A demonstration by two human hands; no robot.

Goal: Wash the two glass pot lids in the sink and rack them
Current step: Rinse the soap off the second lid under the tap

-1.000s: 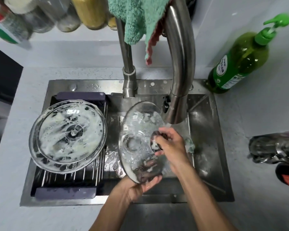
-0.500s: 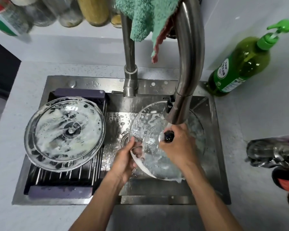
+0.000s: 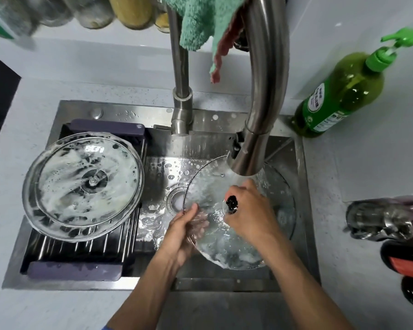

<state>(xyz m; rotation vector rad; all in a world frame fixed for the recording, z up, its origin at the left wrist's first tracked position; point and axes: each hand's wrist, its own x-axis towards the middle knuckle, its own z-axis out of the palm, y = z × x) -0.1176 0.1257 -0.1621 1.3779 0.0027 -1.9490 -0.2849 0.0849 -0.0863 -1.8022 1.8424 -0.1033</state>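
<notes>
So on the left there's the rack (image 3: 76, 265) sitting across the sink (image 3: 303, 210), and one lid (image 3: 84, 184) lies on it, underside up, smeared all over with white suds. That one looks soaped but not rinsed yet, so I wouldn't call it done even though it's already sitting on the rack.

Middle of the sink: the left hand (image 3: 184, 232) is at the near-left edge of the second lid (image 3: 239, 210). Its fingers show blurry through the wet glass, so they seem to be under or against the rim, but I can't tell if it's a real grip or just rubbing.

The second lid is tilted over the basin, right under the faucet (image 3: 255, 129), with water running onto it. The right hand (image 3: 250, 213) is curled around its black knob (image 3: 232, 204), holding it up. It looks mostly clear, with a few suds low near the front edge.

Further right on the table stands the soap bottle (image 3: 343, 91).

My read: about halfway. This lid is mid-rinse and needs racking, then the foamy one needs a rinse and goes back on the rack.
</notes>
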